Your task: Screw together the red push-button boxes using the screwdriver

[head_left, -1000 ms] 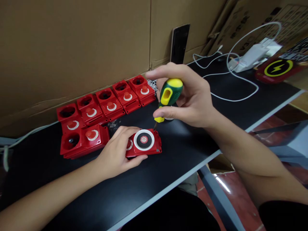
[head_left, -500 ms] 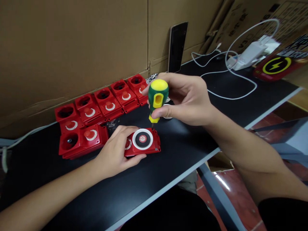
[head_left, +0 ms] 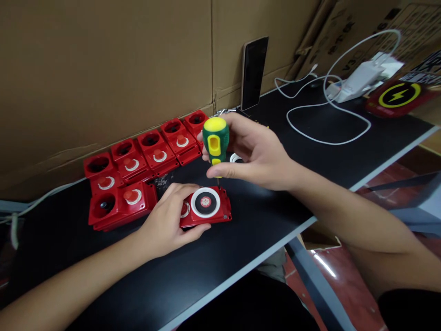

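My left hand (head_left: 171, 216) wraps round one end of a red plastic housing (head_left: 222, 209) that lies on the black table. On the housing sits a round white ring with a black disc (head_left: 206, 202) inside and a red mark at its middle. In my right hand (head_left: 253, 154) is a green and yellow screwdriver (head_left: 216, 135), held nearly upright, its shaft pointing down at the housing's far right corner. The tip is too small to make out exactly. Several similar red housings (head_left: 160, 151) stand behind and to the left, each with a round opening, most showing a red knob.
A dark phone (head_left: 254, 73) leans against the cardboard (head_left: 138, 59) at the back. Small metal screws (head_left: 225, 111) lie by its foot. A white cable (head_left: 344, 143) loops across the table's right side beside a white charger (head_left: 360, 82) and a red pack with a lightning sign (head_left: 396, 96).
The screwdriver's handle has swung to the left in my right hand, and my fingers have shifted round it. My left hand stays on the housing. The whole view has moved slightly.
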